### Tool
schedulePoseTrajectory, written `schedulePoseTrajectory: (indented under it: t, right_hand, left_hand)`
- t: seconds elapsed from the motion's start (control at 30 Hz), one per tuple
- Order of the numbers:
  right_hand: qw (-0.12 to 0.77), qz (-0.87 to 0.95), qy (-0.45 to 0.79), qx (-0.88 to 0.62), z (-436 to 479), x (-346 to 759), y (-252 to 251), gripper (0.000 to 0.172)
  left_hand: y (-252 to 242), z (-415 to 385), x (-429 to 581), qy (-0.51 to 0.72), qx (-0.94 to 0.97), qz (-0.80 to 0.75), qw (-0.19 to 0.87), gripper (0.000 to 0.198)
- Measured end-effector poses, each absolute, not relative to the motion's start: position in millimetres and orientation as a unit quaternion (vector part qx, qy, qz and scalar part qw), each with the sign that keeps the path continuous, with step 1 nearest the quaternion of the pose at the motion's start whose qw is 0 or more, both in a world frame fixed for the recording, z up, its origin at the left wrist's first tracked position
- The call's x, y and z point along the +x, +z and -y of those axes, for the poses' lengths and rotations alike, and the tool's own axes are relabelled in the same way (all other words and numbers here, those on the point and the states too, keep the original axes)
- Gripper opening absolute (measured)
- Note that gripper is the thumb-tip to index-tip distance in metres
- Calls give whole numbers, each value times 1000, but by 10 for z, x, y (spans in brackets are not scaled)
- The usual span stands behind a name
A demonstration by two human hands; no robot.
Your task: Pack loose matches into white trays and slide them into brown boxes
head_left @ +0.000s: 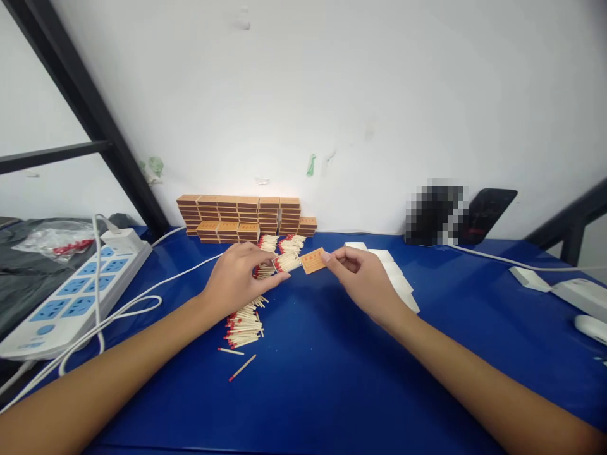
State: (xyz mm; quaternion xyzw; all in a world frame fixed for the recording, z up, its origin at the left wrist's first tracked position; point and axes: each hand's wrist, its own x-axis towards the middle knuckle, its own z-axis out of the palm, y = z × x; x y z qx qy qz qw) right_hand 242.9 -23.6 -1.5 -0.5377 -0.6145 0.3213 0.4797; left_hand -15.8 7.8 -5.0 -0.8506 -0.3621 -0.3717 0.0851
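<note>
Between my hands is a matchbox with its tray drawn out of the orange sleeve. My left hand [241, 275] grips the matchbox tray [288, 262], which is filled with red-tipped matches, between thumb and fingers. My right hand [360, 275] pinches the orange matchbox sleeve [313, 260] at its right end. The tray's end meets the sleeve's left edge. Beneath and in front of my left hand lies a pile of loose matches [245, 325], partly hidden by the hand. Two single matches [243, 368] lie nearer to me on the blue table [303, 392].
Stacked matchboxes [237, 212] stand against the wall. White pieces [401, 284], perhaps trays, lie in a row beside my right hand. A power strip [71, 297] with white cables [123, 309] is at left. A dark phone [490, 215] leans at the back right.
</note>
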Motion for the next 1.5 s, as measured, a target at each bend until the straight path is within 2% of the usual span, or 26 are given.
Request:
schedulePoseTrajectory:
  t: [0.37, 0.57, 0.67, 0.8, 0.97, 1.23, 1.37, 1.5]
  right_hand:
    - [466, 619, 292, -561, 244, 2474, -79, 45]
    - [492, 631, 273, -534, 279, 2429, -79, 38]
    - [492, 643, 251, -530, 322, 2402, -74, 41]
    - [449, 701, 251, -494, 426, 2353, -62, 49]
    - [402, 730, 316, -452, 528, 2298, -80, 54]
    - [374, 738, 387, -406, 614, 2233, -135, 52]
    - [358, 756, 361, -413, 643, 2241, -116, 56]
    - [354, 782, 292, -421, 628, 2275, -105, 59]
  left_hand:
    - [-33, -56, -102, -385, -879, 267, 84, 35]
    - [-24, -68, -120, -388, -885, 244, 85, 38]
    - [-24, -62, -113, -393, -883, 241, 85, 41]
    - [-19, -35, -93, -406, -882, 223, 83, 46]
    - [22, 1, -82, -423, -876, 210, 96, 47]
    - [58, 15, -90, -400, -889, 201, 92, 63]
    - [59, 16, -86, -404, -889, 192, 103, 62]
    - [37, -13, -95, -397, -889, 194, 117, 49]
